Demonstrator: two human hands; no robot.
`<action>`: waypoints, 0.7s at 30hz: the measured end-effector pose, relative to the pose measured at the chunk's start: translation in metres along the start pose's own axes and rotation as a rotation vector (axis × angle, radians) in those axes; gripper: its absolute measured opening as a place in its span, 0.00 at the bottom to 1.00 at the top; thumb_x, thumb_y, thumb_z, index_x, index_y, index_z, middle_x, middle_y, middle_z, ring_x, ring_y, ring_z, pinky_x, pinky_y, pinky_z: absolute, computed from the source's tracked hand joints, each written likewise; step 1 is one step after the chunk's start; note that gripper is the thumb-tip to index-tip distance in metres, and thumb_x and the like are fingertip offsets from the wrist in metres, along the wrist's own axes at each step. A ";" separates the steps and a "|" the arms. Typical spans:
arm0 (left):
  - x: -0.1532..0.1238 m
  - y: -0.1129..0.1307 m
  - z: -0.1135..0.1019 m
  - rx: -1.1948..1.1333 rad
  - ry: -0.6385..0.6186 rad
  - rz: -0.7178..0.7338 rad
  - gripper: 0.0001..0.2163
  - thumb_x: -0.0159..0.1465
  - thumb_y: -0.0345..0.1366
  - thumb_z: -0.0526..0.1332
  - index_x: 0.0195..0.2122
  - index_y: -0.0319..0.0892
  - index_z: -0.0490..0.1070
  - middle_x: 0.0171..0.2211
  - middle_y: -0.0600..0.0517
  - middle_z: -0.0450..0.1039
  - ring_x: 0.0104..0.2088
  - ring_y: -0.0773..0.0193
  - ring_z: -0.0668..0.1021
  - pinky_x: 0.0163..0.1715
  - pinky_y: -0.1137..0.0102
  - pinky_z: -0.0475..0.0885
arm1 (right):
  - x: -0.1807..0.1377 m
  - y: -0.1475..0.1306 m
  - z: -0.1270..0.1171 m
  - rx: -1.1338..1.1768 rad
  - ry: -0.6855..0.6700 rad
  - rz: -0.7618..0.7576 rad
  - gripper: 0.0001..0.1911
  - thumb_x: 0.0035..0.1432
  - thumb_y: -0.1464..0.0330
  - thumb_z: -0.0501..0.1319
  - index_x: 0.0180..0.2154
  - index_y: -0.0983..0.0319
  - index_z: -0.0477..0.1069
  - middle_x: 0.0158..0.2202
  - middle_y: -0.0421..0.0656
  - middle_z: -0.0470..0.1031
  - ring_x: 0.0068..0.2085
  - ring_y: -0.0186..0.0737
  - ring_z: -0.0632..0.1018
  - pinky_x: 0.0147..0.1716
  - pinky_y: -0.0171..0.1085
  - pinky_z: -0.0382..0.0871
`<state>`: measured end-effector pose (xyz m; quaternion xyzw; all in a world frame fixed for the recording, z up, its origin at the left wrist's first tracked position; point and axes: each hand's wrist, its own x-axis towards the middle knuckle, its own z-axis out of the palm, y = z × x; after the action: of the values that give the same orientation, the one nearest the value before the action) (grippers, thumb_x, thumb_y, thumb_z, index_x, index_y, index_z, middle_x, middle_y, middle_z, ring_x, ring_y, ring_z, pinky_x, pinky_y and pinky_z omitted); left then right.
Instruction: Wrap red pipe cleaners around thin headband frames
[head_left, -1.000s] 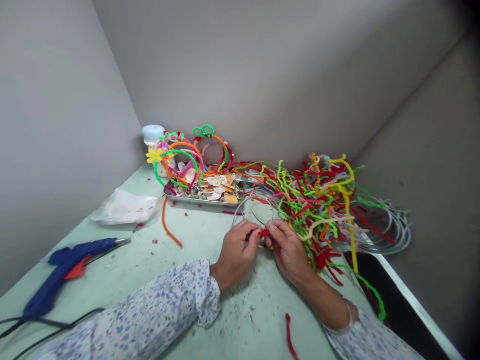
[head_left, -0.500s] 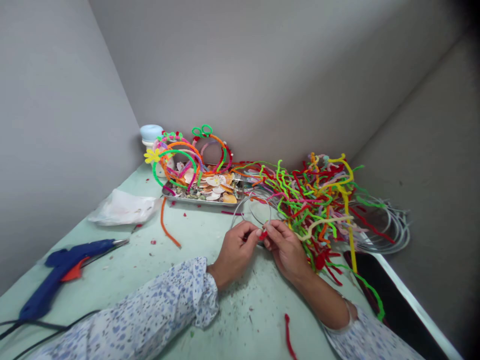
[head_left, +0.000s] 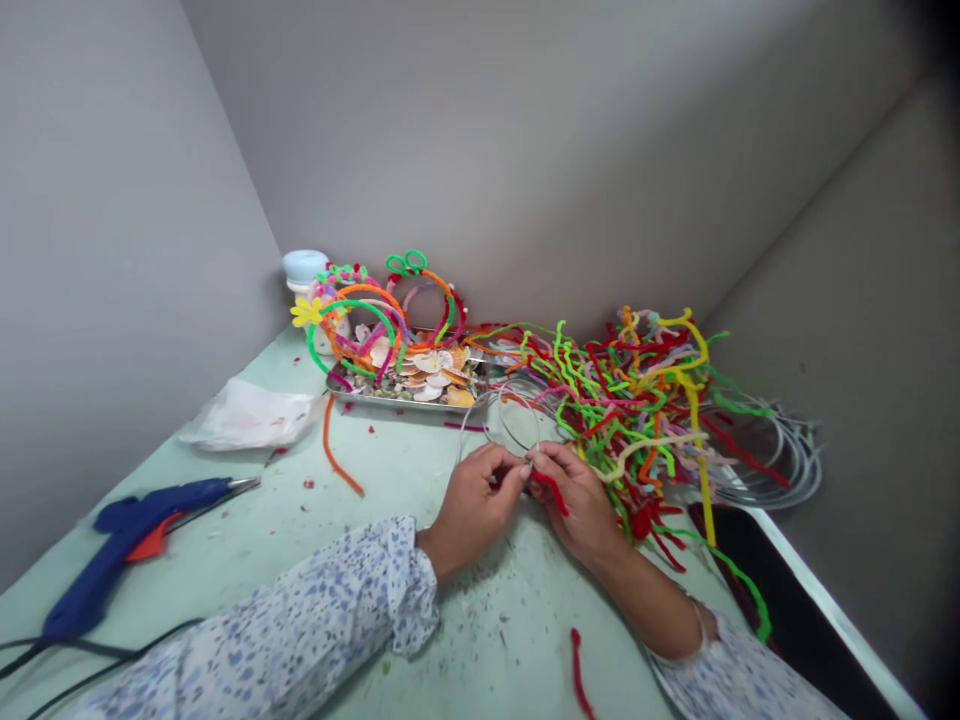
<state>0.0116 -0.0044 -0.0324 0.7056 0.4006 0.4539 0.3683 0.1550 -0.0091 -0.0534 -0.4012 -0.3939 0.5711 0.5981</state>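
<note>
Over the middle of the table, my left hand (head_left: 478, 512) and my right hand (head_left: 586, 512) meet fingertip to fingertip, both closed. A short red pipe cleaner (head_left: 553, 492) sticks out between them and lies across my right fingers. Thin grey wire hoops (head_left: 538, 425) rise just beyond the fingertips, and the pinch is at the hoop's near end. My fingers hide the exact spot where pipe cleaner and wire meet. Another red pipe cleaner piece (head_left: 577, 675) lies on the table near the front edge.
A blue glue gun (head_left: 112, 560) lies at the left, near a white plastic bag (head_left: 251, 415). Behind stands a metal tray (head_left: 405, 403) of shells, with pipe-cleaner headbands (head_left: 360, 300) on it. Tangled pipe cleaners (head_left: 630, 390) and coiled wire (head_left: 799, 470) cover the right, beside a dark flat object (head_left: 795, 620).
The red pipe cleaner, earlier a small bit between the fingertips, now extends right and down over my right fingers. Both hands stay in nearly the same place.
</note>
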 end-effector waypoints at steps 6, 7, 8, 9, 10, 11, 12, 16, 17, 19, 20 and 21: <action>0.000 0.000 0.001 0.069 0.013 0.035 0.07 0.63 0.32 0.56 0.29 0.40 0.70 0.28 0.53 0.70 0.31 0.66 0.71 0.32 0.72 0.66 | -0.001 -0.003 0.003 0.017 -0.005 0.003 0.09 0.52 0.61 0.68 0.30 0.59 0.73 0.25 0.35 0.68 0.24 0.31 0.65 0.25 0.31 0.60; 0.000 0.001 0.001 0.079 0.017 0.039 0.07 0.63 0.32 0.56 0.28 0.40 0.70 0.27 0.53 0.70 0.30 0.66 0.71 0.32 0.72 0.66 | -0.001 -0.003 0.003 0.018 -0.007 0.001 0.09 0.52 0.61 0.68 0.30 0.59 0.73 0.25 0.35 0.68 0.25 0.31 0.66 0.26 0.31 0.60; 0.000 0.001 0.002 0.088 0.019 0.041 0.07 0.63 0.32 0.57 0.28 0.40 0.70 0.27 0.53 0.70 0.30 0.66 0.71 0.31 0.72 0.66 | -0.001 -0.004 0.004 0.020 -0.008 -0.002 0.09 0.52 0.62 0.68 0.30 0.59 0.73 0.26 0.35 0.68 0.25 0.31 0.66 0.27 0.31 0.61; 0.000 0.001 0.002 0.094 0.024 0.042 0.07 0.62 0.31 0.57 0.27 0.40 0.69 0.27 0.53 0.69 0.30 0.66 0.71 0.31 0.72 0.65 | -0.002 -0.004 0.004 0.023 -0.007 -0.006 0.09 0.52 0.62 0.68 0.30 0.59 0.73 0.26 0.36 0.69 0.26 0.32 0.67 0.27 0.32 0.62; 0.000 0.002 0.003 0.098 0.029 0.042 0.06 0.62 0.31 0.57 0.27 0.40 0.69 0.26 0.53 0.69 0.29 0.66 0.71 0.31 0.72 0.65 | -0.002 -0.004 0.003 0.026 -0.007 -0.008 0.09 0.51 0.62 0.68 0.30 0.60 0.74 0.26 0.36 0.69 0.27 0.32 0.67 0.28 0.32 0.62; 0.000 0.002 0.003 0.102 0.036 0.042 0.06 0.61 0.31 0.57 0.27 0.40 0.69 0.26 0.53 0.69 0.29 0.66 0.71 0.31 0.72 0.65 | -0.002 -0.004 0.003 0.029 -0.008 -0.008 0.09 0.51 0.62 0.68 0.30 0.60 0.74 0.27 0.37 0.69 0.27 0.33 0.68 0.29 0.32 0.63; 0.000 0.002 0.003 0.106 0.041 0.042 0.06 0.61 0.30 0.58 0.27 0.40 0.69 0.26 0.53 0.69 0.29 0.66 0.71 0.30 0.72 0.65 | -0.002 -0.004 0.003 0.030 -0.010 -0.006 0.09 0.51 0.62 0.68 0.30 0.60 0.74 0.27 0.37 0.70 0.28 0.33 0.68 0.30 0.32 0.63; -0.001 0.001 0.005 0.124 0.058 0.068 0.05 0.60 0.29 0.58 0.27 0.40 0.69 0.25 0.54 0.69 0.28 0.66 0.70 0.29 0.72 0.65 | -0.002 -0.002 0.001 0.045 -0.002 0.018 0.09 0.49 0.62 0.69 0.29 0.59 0.74 0.26 0.37 0.69 0.27 0.33 0.68 0.29 0.32 0.63; -0.001 0.002 0.005 0.132 0.062 0.079 0.05 0.60 0.29 0.58 0.27 0.40 0.70 0.26 0.54 0.69 0.29 0.66 0.70 0.30 0.72 0.64 | -0.002 -0.002 0.000 0.054 0.001 0.021 0.09 0.49 0.62 0.69 0.30 0.59 0.74 0.27 0.37 0.70 0.27 0.33 0.68 0.28 0.32 0.63; -0.001 0.002 0.005 0.156 0.069 0.099 0.05 0.60 0.29 0.58 0.27 0.40 0.70 0.26 0.54 0.69 0.29 0.66 0.70 0.30 0.72 0.64 | -0.001 -0.002 0.000 0.073 0.004 0.026 0.09 0.48 0.62 0.70 0.29 0.59 0.74 0.27 0.37 0.70 0.27 0.33 0.68 0.28 0.32 0.63; -0.001 0.003 0.005 0.169 0.073 0.110 0.05 0.60 0.29 0.58 0.27 0.40 0.70 0.25 0.54 0.69 0.29 0.66 0.70 0.30 0.72 0.64 | -0.001 -0.003 0.001 0.081 0.004 0.025 0.09 0.47 0.62 0.70 0.29 0.60 0.74 0.26 0.37 0.70 0.27 0.33 0.68 0.28 0.32 0.62; -0.002 0.003 0.005 0.181 0.078 0.121 0.05 0.59 0.29 0.59 0.26 0.40 0.69 0.25 0.54 0.69 0.29 0.66 0.70 0.30 0.72 0.64 | -0.001 -0.004 0.001 0.088 0.004 0.025 0.09 0.47 0.63 0.70 0.28 0.60 0.74 0.26 0.37 0.70 0.27 0.33 0.68 0.28 0.32 0.62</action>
<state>0.0169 -0.0078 -0.0320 0.7407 0.4107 0.4642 0.2594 0.1553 -0.0106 -0.0492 -0.3806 -0.3619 0.5947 0.6087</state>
